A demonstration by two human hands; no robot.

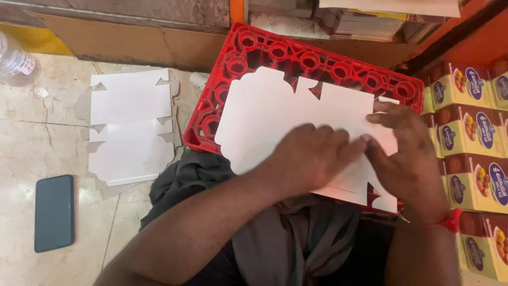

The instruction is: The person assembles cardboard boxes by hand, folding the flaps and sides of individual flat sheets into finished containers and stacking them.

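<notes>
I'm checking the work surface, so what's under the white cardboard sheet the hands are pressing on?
A red plastic crate lies under the white cardboard sheet. Both hands, left hand and right hand, cover its near part.

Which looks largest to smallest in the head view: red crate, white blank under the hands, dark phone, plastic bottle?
1. Red crate
2. White blank
3. Dark phone
4. Plastic bottle, though the frame edge crops it, so its rank is unsure.
</notes>
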